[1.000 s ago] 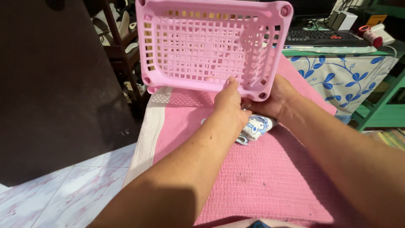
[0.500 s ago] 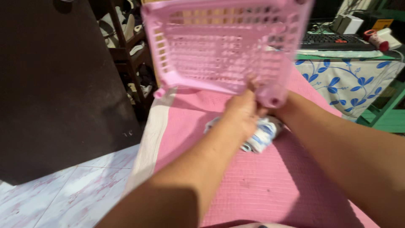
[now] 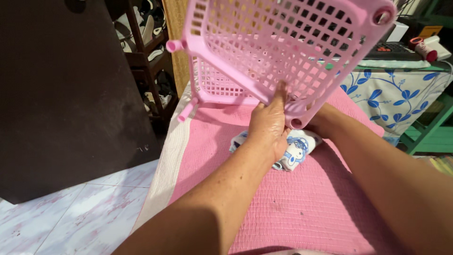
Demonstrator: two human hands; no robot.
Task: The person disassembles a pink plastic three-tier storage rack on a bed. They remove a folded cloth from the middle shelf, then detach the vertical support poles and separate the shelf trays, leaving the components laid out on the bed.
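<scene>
Pink quilted cloth (image 3: 302,208) covers the surface nearest us, and we take it as our landmark. Lying on it, toward its far half, is a small folded white cloth with a blue cartoon print (image 3: 295,150). Just above that cloth our left hand (image 3: 270,123) presses flat against the underside of a pink plastic lattice basket (image 3: 283,47), fingers stretched up along the grid and thumb at the near rim, so the hand is closed on the basket's edge. Our right hand (image 3: 317,123) sits behind the basket's near corner foot; most of it is hidden, and we cannot tell how its fingers are set, though it touches that corner. The basket is held tilted in the air over the far end of the pink cloth, its bottom turned toward us. Beyond the pink cloth's right side stands a table draped in white fabric with blue leaves (image 3: 396,92), a dark keyboard (image 3: 394,49) on top. Off its left side lies pale marbled floor tile (image 3: 71,212), with a dark wooden shelf (image 3: 146,61) farther back.
</scene>
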